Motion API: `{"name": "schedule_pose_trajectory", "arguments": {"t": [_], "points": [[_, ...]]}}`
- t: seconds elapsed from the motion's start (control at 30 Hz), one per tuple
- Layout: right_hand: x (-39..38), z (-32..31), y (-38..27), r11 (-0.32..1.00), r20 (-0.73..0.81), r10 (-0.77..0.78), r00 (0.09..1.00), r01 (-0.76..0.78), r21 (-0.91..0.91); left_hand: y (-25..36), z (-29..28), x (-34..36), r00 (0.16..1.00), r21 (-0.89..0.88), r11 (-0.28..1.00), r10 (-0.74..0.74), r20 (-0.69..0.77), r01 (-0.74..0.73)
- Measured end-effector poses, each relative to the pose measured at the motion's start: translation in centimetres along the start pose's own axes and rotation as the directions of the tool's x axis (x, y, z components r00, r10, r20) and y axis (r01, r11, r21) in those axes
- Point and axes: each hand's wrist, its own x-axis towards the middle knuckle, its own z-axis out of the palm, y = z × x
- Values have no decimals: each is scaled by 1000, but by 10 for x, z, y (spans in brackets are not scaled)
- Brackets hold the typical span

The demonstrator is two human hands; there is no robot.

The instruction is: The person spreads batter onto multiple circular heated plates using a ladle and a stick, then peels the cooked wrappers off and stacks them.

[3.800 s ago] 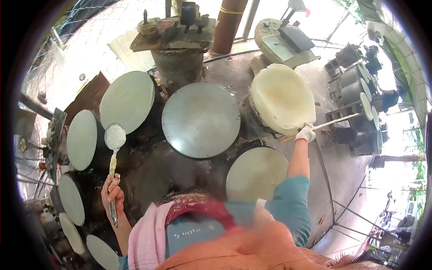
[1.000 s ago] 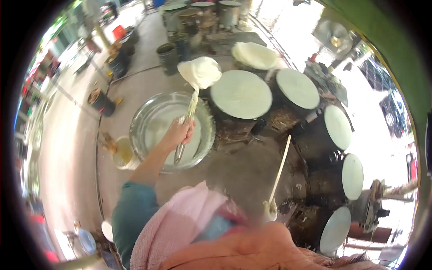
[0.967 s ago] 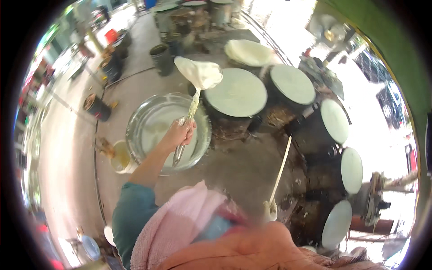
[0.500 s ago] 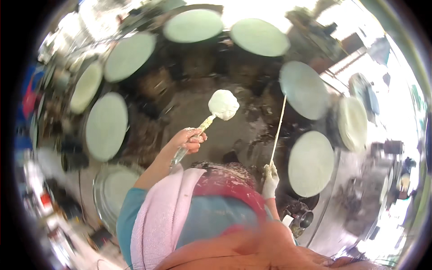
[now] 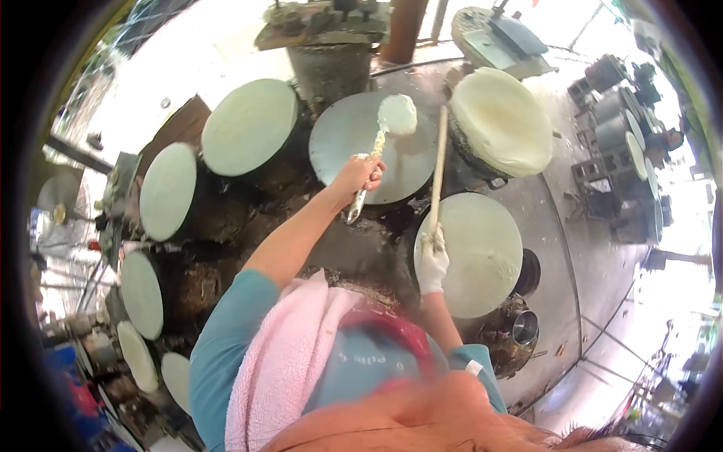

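My left hand (image 5: 361, 175) is closed round the handle of a ladle (image 5: 397, 114), whose round head is covered with thick white batter. Beneath the ladle's head lies a flat round grey griddle (image 5: 335, 139) with a dull surface. A long pale wooden stick (image 5: 439, 166) rises from my right hand (image 5: 432, 264), which wears a whitish, batter-smeared glove. The stick's far end reaches past the grey griddle's right edge. My right hand is over the left edge of a round griddle (image 5: 482, 252) with a pale greenish-white coat.
At the far right stands a round pan (image 5: 501, 120) with a thick cream-coloured top. Several pale round griddles, among them a large one (image 5: 250, 126), curve round to the left. Near my right arm sits a metal pot (image 5: 525, 326). A grey stand (image 5: 327, 68) rises at the back.
My view has turned to the right, so the griddles shift leftward. My left hand has carried the ladle forward over the grey griddle. The stick stays in my right hand, its far end now nearer the ladle.
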Motion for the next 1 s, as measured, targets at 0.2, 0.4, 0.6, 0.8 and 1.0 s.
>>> {"name": "schedule_pose_trajectory", "arguments": {"t": [0.2,0.4,0.6,0.8,1.0], "points": [[39,64,25,714,-81,160,984,-172,-679,-61,-11,111,990,424,905,91,-107,-37],[40,110,52,944,-173,319,932,-329,-32,-75,-97,134,682,911,-30,652,331,-412],[65,168,-17,758,-175,254,951,-308,-574,-21,-208,128,313,708,-672,639,702,-216],[66,153,32,946,-143,207,968,-235,-223,-1,-241,113,250,653,-619,614,749,-436],[76,135,-19,963,-99,80,992,-103,-251,-19,-297,65,518,791,-490,599,611,-367]]}}
